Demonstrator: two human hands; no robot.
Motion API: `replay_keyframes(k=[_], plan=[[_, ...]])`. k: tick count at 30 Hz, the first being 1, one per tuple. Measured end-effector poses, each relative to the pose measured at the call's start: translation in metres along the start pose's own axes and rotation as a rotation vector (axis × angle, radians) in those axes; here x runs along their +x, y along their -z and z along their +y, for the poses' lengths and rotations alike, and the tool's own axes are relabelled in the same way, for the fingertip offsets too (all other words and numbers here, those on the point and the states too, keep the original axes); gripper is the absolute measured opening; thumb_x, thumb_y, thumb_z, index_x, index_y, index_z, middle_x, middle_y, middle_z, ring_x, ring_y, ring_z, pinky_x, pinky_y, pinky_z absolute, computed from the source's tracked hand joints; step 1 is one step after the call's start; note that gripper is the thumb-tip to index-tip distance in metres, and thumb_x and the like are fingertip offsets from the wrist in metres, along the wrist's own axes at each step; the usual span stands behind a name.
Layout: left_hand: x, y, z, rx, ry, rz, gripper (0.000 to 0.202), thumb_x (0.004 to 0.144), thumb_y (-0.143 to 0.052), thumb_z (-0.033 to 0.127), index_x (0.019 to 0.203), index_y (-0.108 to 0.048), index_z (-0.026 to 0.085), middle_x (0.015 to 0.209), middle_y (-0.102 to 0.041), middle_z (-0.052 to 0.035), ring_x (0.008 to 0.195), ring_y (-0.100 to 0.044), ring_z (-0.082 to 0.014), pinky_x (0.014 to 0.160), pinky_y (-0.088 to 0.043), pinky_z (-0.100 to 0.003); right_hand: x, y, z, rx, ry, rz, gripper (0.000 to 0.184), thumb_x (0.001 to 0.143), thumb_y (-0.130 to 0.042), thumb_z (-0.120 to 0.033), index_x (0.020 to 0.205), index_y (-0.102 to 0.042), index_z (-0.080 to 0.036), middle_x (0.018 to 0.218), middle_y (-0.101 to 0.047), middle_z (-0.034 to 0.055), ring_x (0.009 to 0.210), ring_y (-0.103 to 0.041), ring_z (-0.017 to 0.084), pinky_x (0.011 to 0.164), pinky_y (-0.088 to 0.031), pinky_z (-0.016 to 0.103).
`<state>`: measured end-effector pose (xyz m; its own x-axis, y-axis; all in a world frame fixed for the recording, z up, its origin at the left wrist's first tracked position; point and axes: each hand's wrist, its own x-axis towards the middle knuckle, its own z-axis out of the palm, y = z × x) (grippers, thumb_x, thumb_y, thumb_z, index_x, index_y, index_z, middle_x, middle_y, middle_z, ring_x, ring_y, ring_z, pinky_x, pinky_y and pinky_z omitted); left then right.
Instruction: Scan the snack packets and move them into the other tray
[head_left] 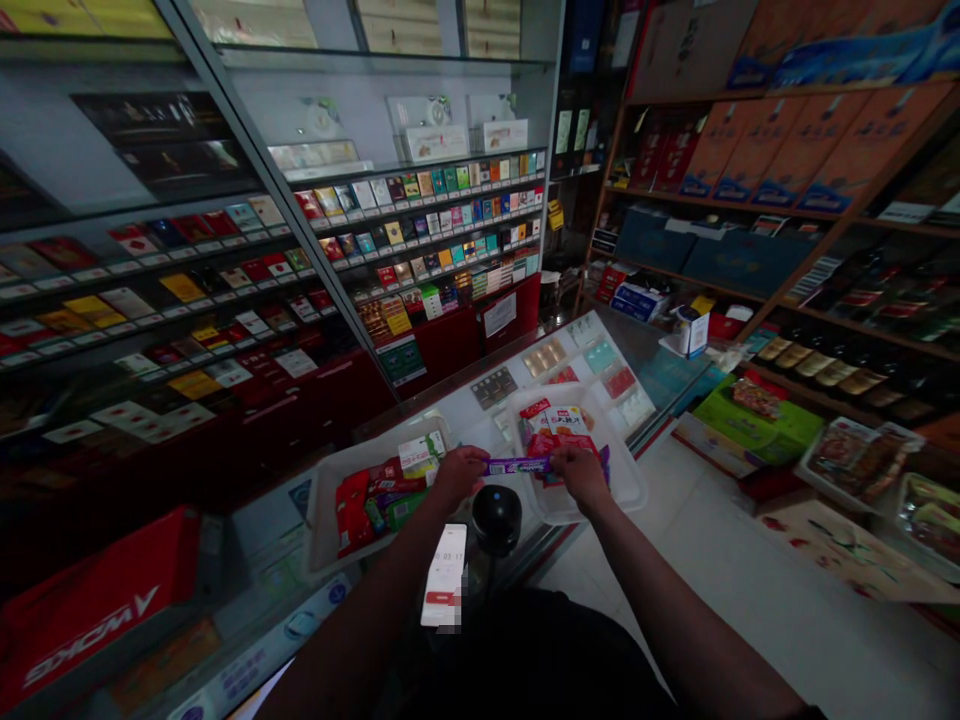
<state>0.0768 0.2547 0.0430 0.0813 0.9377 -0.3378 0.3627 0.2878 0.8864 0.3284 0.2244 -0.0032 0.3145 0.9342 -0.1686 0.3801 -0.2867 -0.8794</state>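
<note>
Both my hands hold a long, narrow purple snack packet [517,466] stretched level between them, a barcode showing near its left end. The fingers of my left hand [461,472] pinch one end, and my right hand [581,474] pinches the other. Just below the packet stands a black barcode scanner [496,518]. To the right, partly under my right hand, a white plastic bin [634,480] contains red and white snack packets [559,425]. On the left another white bin [322,520] has red and green packets [360,505] in it. A lit phone [444,575] lies before the scanner.
The bins rest on a glass display counter [480,390]. A red box [105,610] occupies its left end. Behind it are shelves of cigarette packs [435,220]. Wooden shelves with bottles and boxes [795,150] line the right, above goods on the floor [757,425].
</note>
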Motion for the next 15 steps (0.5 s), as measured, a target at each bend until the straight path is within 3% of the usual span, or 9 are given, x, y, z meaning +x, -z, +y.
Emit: replay_keyframes(k=[8, 15], plan=[[0.011, -0.001, -0.013, 0.074, -0.061, 0.015, 0.020, 0.076, -0.061, 0.007, 0.090, -0.074, 0.012, 0.076, -0.072, -0.0041, 0.063, -0.061, -0.0118, 0.061, -0.046, -0.022, -0.006, -0.002, -0.010, -0.025, -0.070, 0.016, 0.015, 0.075, -0.059, -0.027, 0.077, -0.070, -0.017, 0.071, -0.073, 0.0040, 0.067, -0.067, 0.017, 0.062, -0.046, 0.024], [0.012, 0.009, -0.010, -0.065, -0.018, 0.010, 0.020, 0.074, -0.064, 0.011, 0.093, -0.070, 0.012, 0.074, -0.070, -0.0029, 0.059, -0.059, -0.0108, 0.058, -0.045, -0.021, -0.007, -0.007, -0.029, 0.095, -0.068, -0.011, 0.015, 0.075, -0.059, -0.027, 0.080, -0.066, -0.016, 0.068, -0.071, 0.0039, 0.061, -0.067, 0.018, 0.058, -0.048, 0.026]])
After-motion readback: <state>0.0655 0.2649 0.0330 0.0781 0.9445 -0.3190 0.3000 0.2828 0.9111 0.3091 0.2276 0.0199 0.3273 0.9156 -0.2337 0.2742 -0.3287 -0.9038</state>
